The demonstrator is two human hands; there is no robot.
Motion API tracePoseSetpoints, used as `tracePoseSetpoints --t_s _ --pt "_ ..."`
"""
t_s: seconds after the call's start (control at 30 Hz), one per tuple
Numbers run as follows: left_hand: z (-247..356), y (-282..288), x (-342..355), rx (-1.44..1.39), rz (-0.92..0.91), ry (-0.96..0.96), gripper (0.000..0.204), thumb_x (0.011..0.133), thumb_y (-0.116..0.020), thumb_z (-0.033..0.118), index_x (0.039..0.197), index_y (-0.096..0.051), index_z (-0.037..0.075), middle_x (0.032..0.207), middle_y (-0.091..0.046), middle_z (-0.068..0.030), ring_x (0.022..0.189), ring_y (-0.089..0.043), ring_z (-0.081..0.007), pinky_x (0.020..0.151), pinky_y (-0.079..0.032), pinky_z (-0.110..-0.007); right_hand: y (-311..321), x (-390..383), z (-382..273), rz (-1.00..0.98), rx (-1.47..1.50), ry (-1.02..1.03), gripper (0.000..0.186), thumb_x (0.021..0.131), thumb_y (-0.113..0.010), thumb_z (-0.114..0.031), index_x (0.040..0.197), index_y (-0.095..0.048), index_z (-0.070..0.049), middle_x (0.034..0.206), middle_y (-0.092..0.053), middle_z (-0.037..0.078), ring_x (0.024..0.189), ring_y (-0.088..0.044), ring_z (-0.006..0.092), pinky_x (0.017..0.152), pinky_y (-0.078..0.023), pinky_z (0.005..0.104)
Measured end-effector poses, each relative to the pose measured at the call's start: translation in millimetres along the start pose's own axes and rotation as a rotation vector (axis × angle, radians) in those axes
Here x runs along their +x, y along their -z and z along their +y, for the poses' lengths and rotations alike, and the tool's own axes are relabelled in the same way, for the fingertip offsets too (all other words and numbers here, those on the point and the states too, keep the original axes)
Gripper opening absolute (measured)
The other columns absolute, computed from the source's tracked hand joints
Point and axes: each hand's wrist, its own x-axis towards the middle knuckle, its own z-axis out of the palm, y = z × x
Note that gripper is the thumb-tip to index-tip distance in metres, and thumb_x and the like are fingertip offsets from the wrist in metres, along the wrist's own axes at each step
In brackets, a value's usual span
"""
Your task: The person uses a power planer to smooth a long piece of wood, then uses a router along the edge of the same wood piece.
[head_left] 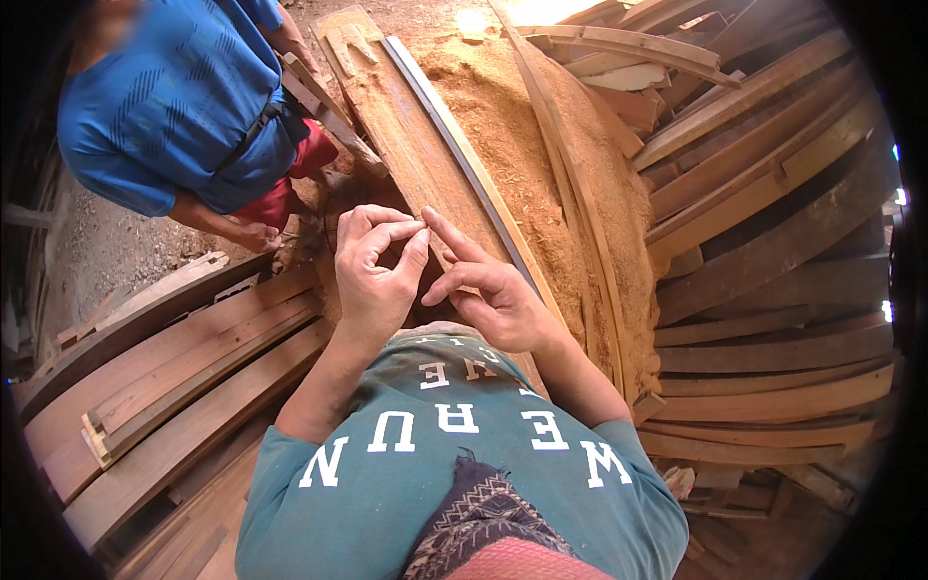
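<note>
My left hand (379, 274) is raised in front of my body, its thumb and forefinger pinched together. Anything between those fingertips is too small to make out. Close beside it is my right hand (498, 302), with the forefinger stretched toward the pinch and the other fingers loosely bent and apart; I see nothing in it. Both hands are over the near part of a long, dusty wooden board (411, 135). Along the board's right side lies a straight, narrow strip (454, 150), dark grey with a pale edge.
A person in a blue shirt (184, 106) stands at the far left, beside the board. Sawdust (483, 87) is heaped right of the board, with a long thin plank (580, 193) across it. Stacked boards (773, 377) fill the right; more planks (203, 333) lie left.
</note>
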Motion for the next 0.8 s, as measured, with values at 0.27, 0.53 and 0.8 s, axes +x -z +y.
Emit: tracePoseSetpoints --t_s 0.27,0.53,0.8 --pt "2.7 1.1 3.2 0.218 -0.009 -0.189 0.008 0.084 -0.081 0.004 0.091 -0.076 0.005 0.101 -0.064 -0.0068 0.100 -0.059 -0.0255 0.090 -0.048 -0.040 -6.6 2.1 -4.5 -0.002 -0.451 0.092 0.037 0.072 -0.054 0.014 0.098 -0.073 -0.003 0.171 -0.028 0.029 0.161 -0.021 0.0466 0.130 -0.019 0.0548" --pt "2.3 -0.4 7.8 0.282 0.013 -0.265 0.013 0.076 -0.078 0.004 0.084 -0.069 0.008 0.096 -0.061 -0.0054 0.096 -0.058 -0.0269 0.089 -0.044 -0.043 -11.7 1.5 -8.4 -0.002 -0.664 0.092 0.032 0.076 -0.054 0.013 0.101 -0.071 0.002 0.170 -0.031 0.030 0.159 -0.024 0.0488 0.130 -0.022 0.0566" --pt "2.5 -0.1 9.5 0.253 0.042 -0.279 0.014 0.074 -0.077 0.000 0.084 -0.069 0.006 0.095 -0.061 -0.0069 0.096 -0.058 -0.0274 0.086 -0.046 -0.042 -11.0 2.9 -6.7 0.019 -0.477 0.089 0.039 0.074 -0.052 0.016 0.104 -0.073 0.000 0.171 -0.030 0.028 0.162 -0.021 0.0451 0.131 -0.018 0.0529"
